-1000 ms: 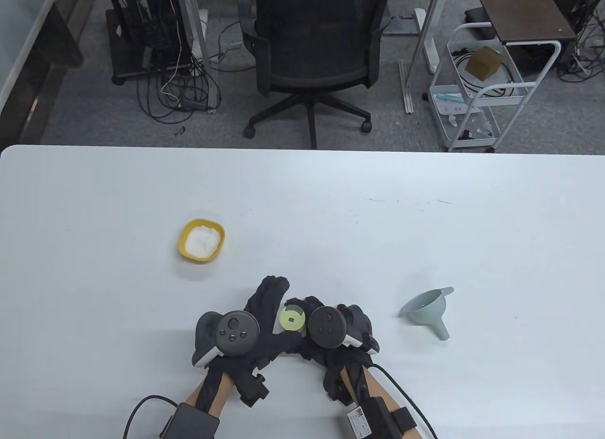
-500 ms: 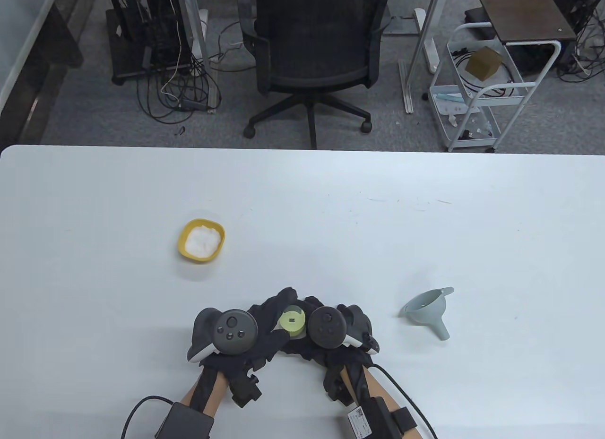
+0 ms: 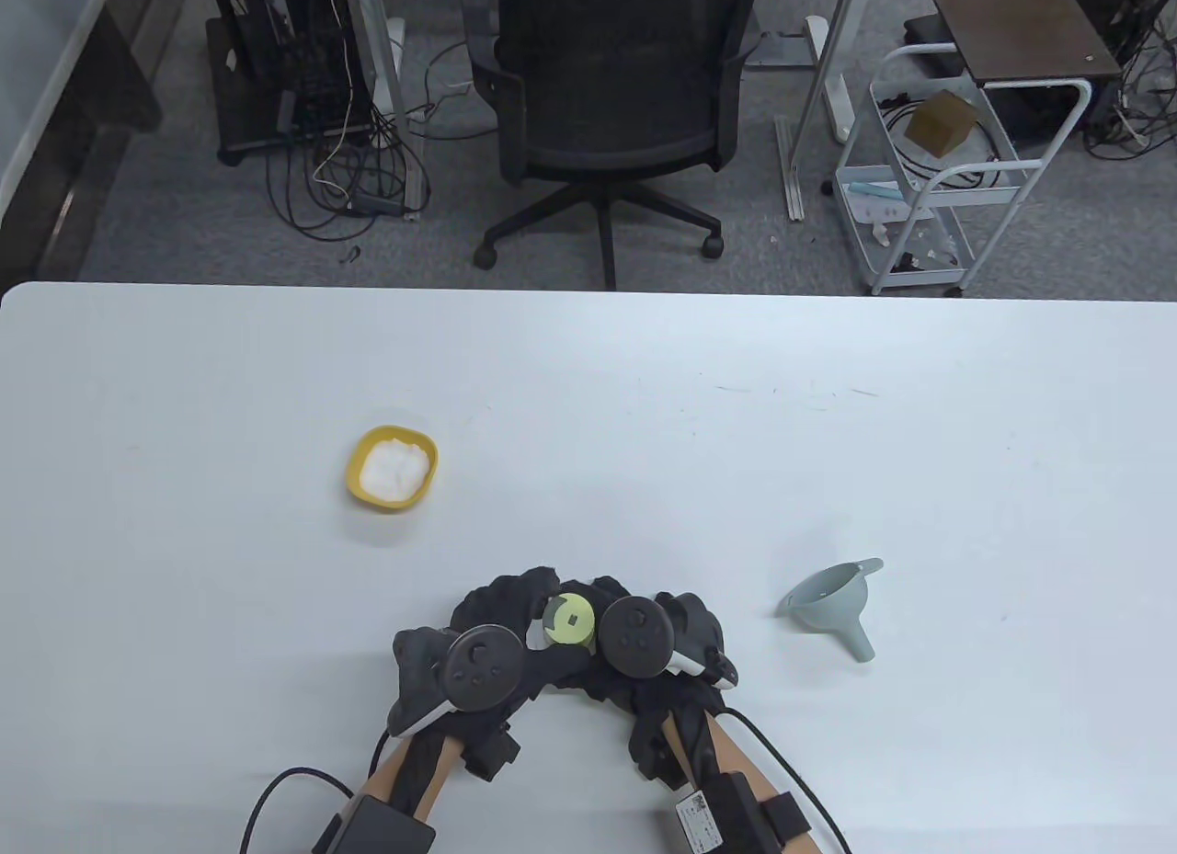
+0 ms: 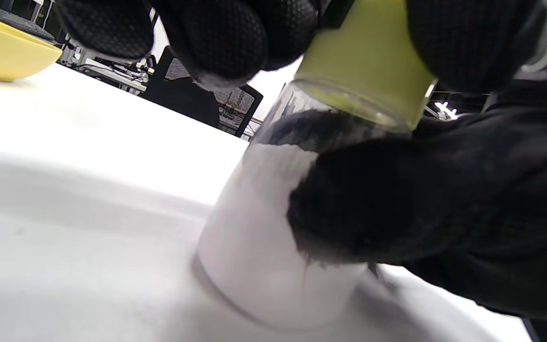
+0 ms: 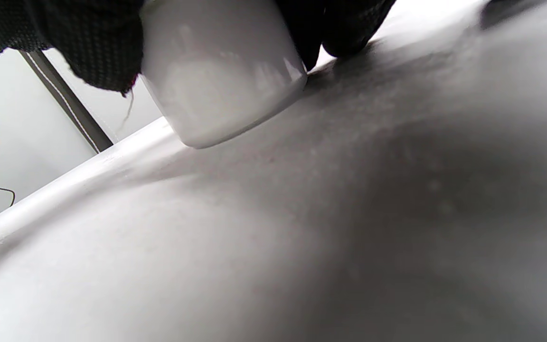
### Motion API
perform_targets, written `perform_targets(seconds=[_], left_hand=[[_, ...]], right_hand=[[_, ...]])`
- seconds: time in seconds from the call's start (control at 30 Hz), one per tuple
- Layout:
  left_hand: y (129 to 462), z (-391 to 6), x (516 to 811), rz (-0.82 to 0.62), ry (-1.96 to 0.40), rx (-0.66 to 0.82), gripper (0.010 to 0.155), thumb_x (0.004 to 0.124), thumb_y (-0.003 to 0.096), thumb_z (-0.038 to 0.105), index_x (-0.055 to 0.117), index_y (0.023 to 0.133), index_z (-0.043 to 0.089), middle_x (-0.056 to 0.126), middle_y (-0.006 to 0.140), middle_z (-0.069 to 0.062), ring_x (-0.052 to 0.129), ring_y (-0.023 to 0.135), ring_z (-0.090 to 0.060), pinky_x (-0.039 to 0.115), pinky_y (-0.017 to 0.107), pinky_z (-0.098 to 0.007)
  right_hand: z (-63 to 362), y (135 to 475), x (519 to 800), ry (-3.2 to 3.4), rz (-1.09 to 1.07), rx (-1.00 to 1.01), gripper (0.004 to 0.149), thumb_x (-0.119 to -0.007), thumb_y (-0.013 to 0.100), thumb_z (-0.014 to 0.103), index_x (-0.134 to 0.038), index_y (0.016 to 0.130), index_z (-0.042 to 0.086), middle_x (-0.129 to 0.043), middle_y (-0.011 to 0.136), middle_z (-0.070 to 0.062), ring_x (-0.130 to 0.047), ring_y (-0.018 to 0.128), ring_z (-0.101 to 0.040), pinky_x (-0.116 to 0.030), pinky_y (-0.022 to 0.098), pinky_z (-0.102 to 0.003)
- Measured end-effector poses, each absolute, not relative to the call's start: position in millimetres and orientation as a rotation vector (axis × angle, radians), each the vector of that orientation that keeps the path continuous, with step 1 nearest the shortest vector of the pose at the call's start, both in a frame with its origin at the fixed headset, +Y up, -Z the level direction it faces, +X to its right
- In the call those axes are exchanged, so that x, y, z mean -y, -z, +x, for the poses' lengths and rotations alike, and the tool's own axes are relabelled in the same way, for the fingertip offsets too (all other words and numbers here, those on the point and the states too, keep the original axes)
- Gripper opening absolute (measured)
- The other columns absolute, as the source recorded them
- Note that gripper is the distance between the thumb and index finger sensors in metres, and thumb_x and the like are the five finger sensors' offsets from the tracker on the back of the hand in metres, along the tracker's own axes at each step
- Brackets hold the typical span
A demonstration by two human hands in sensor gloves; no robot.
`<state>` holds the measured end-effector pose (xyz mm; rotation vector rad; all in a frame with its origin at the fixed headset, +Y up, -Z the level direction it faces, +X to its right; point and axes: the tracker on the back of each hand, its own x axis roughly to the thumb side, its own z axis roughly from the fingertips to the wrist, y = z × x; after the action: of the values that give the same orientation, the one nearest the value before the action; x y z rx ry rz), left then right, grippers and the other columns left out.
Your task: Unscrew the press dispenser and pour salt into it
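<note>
The press dispenser is a clear jar (image 4: pixel 264 228) partly filled with white salt, with a green screw cap (image 3: pixel 567 620) (image 4: pixel 373 66), standing on the white table near its front edge. My left hand (image 3: pixel 501 615) grips the green cap from above, its fingers (image 4: pixel 216 38) curled over it. My right hand (image 3: pixel 644 643) holds the jar's body (image 5: pixel 221 80), fingers (image 4: pixel 373 209) wrapped round its side. A yellow bowl of salt (image 3: pixel 393 469) sits to the far left. A grey-blue funnel (image 3: pixel 832 604) lies on its side to the right.
The table's front edge lies just below my wrists. Cables run back from both forearms. Beyond the table's far edge stand an office chair (image 3: pixel 611 100) and a white wire cart (image 3: pixel 929 183).
My left hand has turned on the green cap: its tracker swung right and its fingers curled in over the cap. The right hand and the jar have stayed put.
</note>
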<state>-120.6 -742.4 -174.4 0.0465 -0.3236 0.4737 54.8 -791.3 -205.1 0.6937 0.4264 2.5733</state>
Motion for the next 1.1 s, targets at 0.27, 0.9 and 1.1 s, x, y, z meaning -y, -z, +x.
perform_targets(seconds=[0.27,0.9,1.1], left_hand=[[180.5,-126.4,741.2,-0.094,-0.744,0.522,0.105,0.086,0.0521,0.032,0.016,0.121,-0.006,0.026,0.116,-0.053,0.047,0.108,-0.069,0.055,0.068,-0.079],[177.8,-127.9,742.9,-0.025,-0.587,0.481,0.086,0.089,0.0483,0.042,0.051,0.119,0.012,0.074,0.115,-0.016,0.087,0.099,-0.035,0.066,0.067,-0.073],[174.6,-124.4,743.1,0.041,-0.54,0.417,0.09,0.09,0.0436,0.052,0.055,0.116,0.012,0.078,0.109,-0.013,0.089,0.093,-0.032,0.068,0.066,-0.071]], right_hand=[[54.8,205.1,791.5,-2.573,0.693,-0.427,0.091,-0.077,0.053,0.061,-0.036,0.116,0.011,-0.06,0.113,-0.02,-0.051,0.105,-0.047,-0.036,0.058,-0.084],[54.8,205.1,791.5,-2.573,0.693,-0.427,0.091,-0.077,0.053,0.061,-0.036,0.116,0.011,-0.06,0.113,-0.02,-0.05,0.105,-0.047,-0.036,0.057,-0.084],[54.8,205.1,791.5,-2.573,0.693,-0.427,0.091,-0.077,0.053,0.061,-0.036,0.116,0.011,-0.06,0.113,-0.02,-0.05,0.105,-0.047,-0.036,0.057,-0.084]])
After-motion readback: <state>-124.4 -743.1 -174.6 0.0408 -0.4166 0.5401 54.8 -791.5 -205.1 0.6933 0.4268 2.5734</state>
